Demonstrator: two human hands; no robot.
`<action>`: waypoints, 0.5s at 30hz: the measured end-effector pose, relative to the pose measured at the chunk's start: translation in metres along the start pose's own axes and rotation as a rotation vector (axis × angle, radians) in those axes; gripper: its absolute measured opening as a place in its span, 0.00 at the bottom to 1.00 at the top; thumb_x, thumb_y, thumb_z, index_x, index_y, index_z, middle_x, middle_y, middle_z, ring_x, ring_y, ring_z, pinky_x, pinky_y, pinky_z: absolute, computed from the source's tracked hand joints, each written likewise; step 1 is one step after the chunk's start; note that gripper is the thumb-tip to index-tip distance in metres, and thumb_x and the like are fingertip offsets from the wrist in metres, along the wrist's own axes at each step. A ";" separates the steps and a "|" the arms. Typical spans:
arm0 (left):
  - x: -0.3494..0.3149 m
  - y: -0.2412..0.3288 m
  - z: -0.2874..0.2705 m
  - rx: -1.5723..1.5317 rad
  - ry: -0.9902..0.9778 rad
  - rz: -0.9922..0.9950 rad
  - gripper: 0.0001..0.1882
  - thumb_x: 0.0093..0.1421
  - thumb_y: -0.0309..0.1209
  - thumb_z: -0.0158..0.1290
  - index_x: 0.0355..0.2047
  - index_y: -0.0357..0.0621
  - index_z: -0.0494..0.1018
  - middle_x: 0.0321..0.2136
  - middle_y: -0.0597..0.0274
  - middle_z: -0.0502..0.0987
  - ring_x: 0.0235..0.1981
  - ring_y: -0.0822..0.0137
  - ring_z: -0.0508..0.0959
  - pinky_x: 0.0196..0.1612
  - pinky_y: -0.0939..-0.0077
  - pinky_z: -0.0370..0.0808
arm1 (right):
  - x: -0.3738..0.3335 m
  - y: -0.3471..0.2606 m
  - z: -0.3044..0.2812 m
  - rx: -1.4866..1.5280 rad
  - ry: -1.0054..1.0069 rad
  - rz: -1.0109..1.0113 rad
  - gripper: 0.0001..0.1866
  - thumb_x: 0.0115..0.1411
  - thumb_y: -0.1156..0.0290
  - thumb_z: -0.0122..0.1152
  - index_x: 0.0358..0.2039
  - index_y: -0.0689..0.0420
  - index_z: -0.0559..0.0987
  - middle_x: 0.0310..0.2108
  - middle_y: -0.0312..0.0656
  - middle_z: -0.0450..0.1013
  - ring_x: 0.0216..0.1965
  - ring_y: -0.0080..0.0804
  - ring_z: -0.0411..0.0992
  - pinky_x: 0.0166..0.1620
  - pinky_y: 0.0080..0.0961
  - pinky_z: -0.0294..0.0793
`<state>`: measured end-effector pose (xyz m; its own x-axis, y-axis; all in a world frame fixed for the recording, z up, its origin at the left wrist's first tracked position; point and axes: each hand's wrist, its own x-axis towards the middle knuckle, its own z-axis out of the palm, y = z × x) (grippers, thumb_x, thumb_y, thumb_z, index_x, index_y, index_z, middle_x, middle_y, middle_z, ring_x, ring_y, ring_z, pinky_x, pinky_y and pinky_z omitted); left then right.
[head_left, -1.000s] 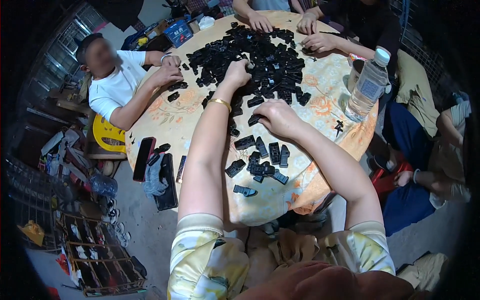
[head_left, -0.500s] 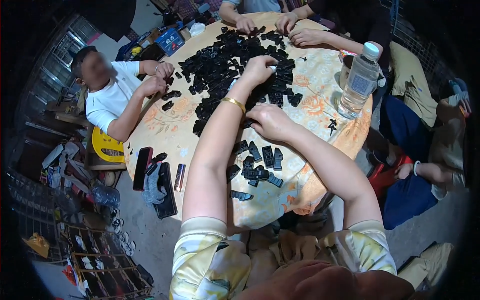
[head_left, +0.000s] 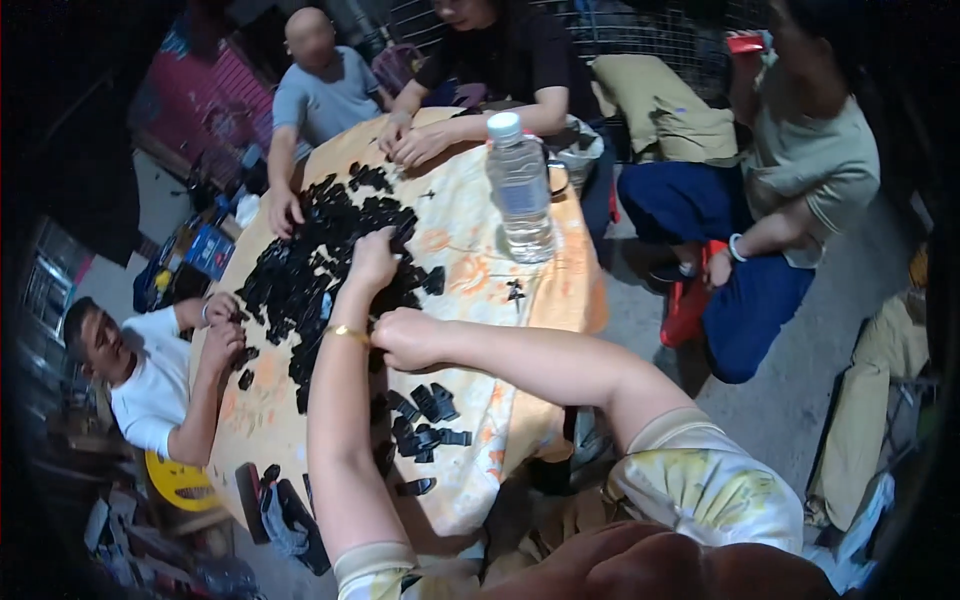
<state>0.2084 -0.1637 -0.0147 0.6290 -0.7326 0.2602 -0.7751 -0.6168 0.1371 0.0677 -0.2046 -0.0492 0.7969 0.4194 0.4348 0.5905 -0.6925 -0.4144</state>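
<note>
View's swung right vs ½ sec ago; L hand point(head_left: 374, 262) at black pcs pile point(head_left: 272, 288), R hand point(head_left: 408, 338) curled by bracelet point(head_left: 347, 332); can't tell either grip. Prob. picking pcs; next needs firm pinch.

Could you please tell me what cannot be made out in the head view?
In the head view:
- Anything in the right hand's grip: hidden by the hand itself.
- Anything in the left hand's grip: likewise hidden.
- Part of the pile of black pieces: behind the left forearm.
</note>
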 end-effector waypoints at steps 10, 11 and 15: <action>-0.131 -0.012 -0.065 -1.042 0.438 -0.400 0.22 0.54 0.25 0.50 0.51 0.34 0.64 0.30 0.67 0.70 0.23 0.79 0.66 0.25 0.89 0.62 | -0.001 0.010 -0.011 0.589 0.491 0.071 0.11 0.52 0.75 0.52 0.38 0.60 0.73 0.29 0.42 0.73 0.26 0.25 0.72 0.31 0.21 0.72; -0.154 -0.014 -0.072 -1.128 0.397 -0.484 0.23 0.55 0.24 0.48 0.52 0.33 0.61 0.35 0.63 0.70 0.27 0.75 0.71 0.30 0.86 0.68 | 0.003 0.009 -0.005 0.668 0.537 0.046 0.11 0.54 0.74 0.53 0.38 0.59 0.74 0.28 0.39 0.73 0.24 0.23 0.71 0.29 0.19 0.71; -0.209 0.022 -0.070 -1.592 0.378 -0.338 0.23 0.52 0.20 0.48 0.51 0.35 0.61 0.42 0.57 0.70 0.40 0.66 0.74 0.45 0.75 0.72 | 0.008 -0.026 -0.020 1.248 0.272 0.294 0.11 0.57 0.69 0.54 0.41 0.56 0.75 0.27 0.34 0.72 0.23 0.16 0.68 0.26 0.14 0.70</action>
<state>0.0554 -0.0038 0.0007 0.9041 -0.3846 0.1862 -0.0486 0.3405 0.9390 0.0566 -0.1948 -0.0189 0.9510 0.1142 0.2872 0.2362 0.3308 -0.9137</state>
